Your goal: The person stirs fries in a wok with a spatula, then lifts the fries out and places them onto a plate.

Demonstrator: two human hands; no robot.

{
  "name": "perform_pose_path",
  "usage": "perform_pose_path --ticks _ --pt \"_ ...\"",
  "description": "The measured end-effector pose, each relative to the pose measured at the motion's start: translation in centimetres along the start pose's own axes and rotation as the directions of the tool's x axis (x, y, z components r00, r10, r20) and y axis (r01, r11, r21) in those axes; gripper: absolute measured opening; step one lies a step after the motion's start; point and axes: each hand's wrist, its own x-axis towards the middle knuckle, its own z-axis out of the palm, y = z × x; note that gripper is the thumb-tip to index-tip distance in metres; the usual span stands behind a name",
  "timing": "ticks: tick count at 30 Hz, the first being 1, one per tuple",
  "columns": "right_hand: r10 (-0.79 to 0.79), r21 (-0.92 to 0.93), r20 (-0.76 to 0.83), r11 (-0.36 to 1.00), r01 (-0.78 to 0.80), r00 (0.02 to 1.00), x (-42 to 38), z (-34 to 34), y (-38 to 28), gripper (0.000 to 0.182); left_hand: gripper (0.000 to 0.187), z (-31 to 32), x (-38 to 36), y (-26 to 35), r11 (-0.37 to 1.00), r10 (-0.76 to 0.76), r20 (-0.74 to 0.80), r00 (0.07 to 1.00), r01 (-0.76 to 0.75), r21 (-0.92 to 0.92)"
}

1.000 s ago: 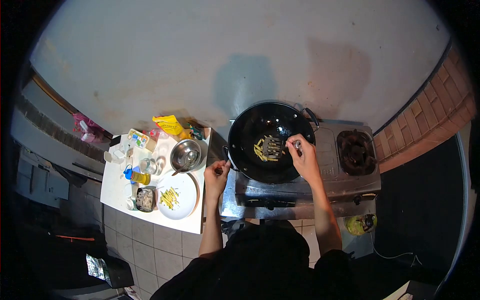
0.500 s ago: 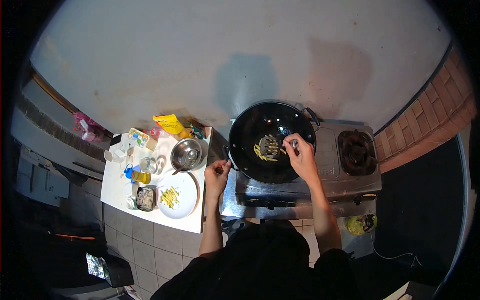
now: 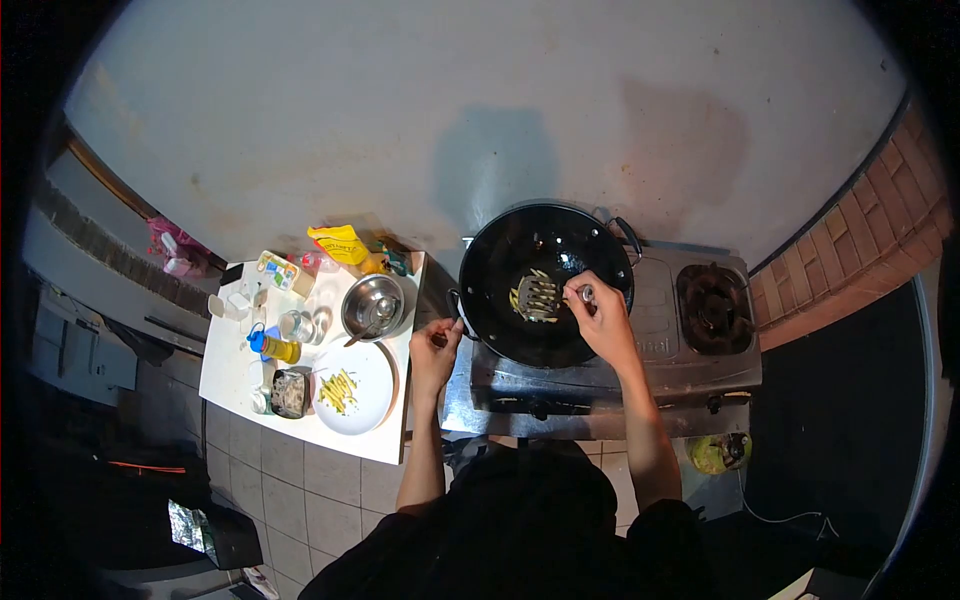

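A black wok point(image 3: 500, 250) sits on the left side of the steel gas stove point(image 3: 655, 300). My right hand point(image 3: 597, 305) is closed round the handle of a slotted spatula point(image 3: 540, 294), whose head lies flat over pale yellow strips point(image 3: 517, 300) at the wok's middle. My left hand point(image 3: 436, 343) is at the wok's left loop handle point(image 3: 460, 312), fingers curled with the fingertips against it. On the white table a white plate point(image 3: 373, 408) holds more yellow strips point(image 3: 338, 392).
Left of the wok, the white table point(image 3: 230, 375) bears a metal bowl point(image 3: 373, 306), an oil bottle point(image 3: 280, 348), a yellow bag point(image 3: 338, 243) and a dark container point(image 3: 291, 393). A second burner point(image 3: 715, 308) is at the stove's right. A brick ledge point(image 3: 850, 250) lies beyond it.
The spatula head has shifted slightly within the wok, over the yellow strips, and fewer strips show around it. My left hand stays at the wok handle.
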Motion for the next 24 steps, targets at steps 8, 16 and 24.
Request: perform_pose_path --ticks 8,16,24 --pt "-0.007 0.029 -0.073 1.0 0.009 0.997 0.1 -0.2 -0.1 0.005 0.024 0.2 0.0 -0.3 0.999 -0.002 -0.024 1.0 0.001 -0.047" --pt "-0.023 0.015 -0.092 1.0 0.024 0.996 0.2 -0.6 0.7 0.005 0.024 -0.3 -0.1 0.6 0.995 -0.096 0.051 0.994 0.098 -0.031" --pt "-0.022 -0.007 -0.08 1.0 0.021 0.997 -0.1 -0.1 1.0 0.006 0.023 -0.2 0.0 0.4 0.996 -0.087 0.047 0.995 0.089 -0.027"
